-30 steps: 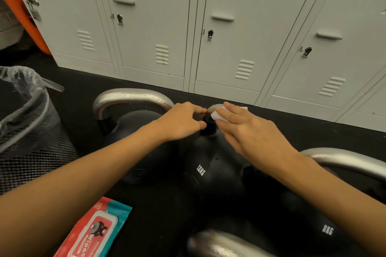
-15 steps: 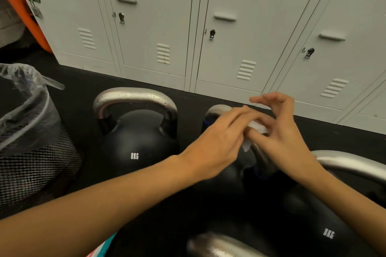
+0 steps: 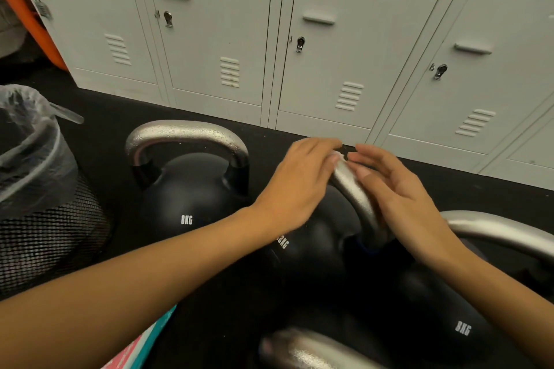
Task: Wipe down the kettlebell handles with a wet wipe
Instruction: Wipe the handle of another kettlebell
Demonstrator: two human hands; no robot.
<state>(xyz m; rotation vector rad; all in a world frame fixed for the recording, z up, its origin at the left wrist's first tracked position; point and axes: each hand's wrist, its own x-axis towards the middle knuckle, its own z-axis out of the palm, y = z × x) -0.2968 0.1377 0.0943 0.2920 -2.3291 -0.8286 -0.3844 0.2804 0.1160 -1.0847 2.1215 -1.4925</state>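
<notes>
The 12 kg kettlebell (image 3: 311,249) stands in the middle, its silver handle (image 3: 356,198) running between my two hands. My left hand (image 3: 296,183) reaches over the handle's far end with nearly straight fingers. A small pale bit of the wet wipe (image 3: 336,156) shows under its fingertips; the rest of the wipe is hidden. My right hand (image 3: 398,195) lies along the handle's right side, fingers relaxed and straight, tips near the left hand's. Motion blur hides whether either hand pinches the wipe.
An 8 kg kettlebell (image 3: 186,198) stands to the left, another (image 3: 461,332) at lower right. A further silver handle (image 3: 299,352) shows at the bottom edge. A lined mesh bin (image 3: 39,219) is far left, a wipes pack (image 3: 147,344) near my left forearm, grey lockers (image 3: 323,63) behind.
Both hands moved from the handle's left base to its top. They held the wipe up between them half a second ago and have since lowered onto the handle, one on each side.
</notes>
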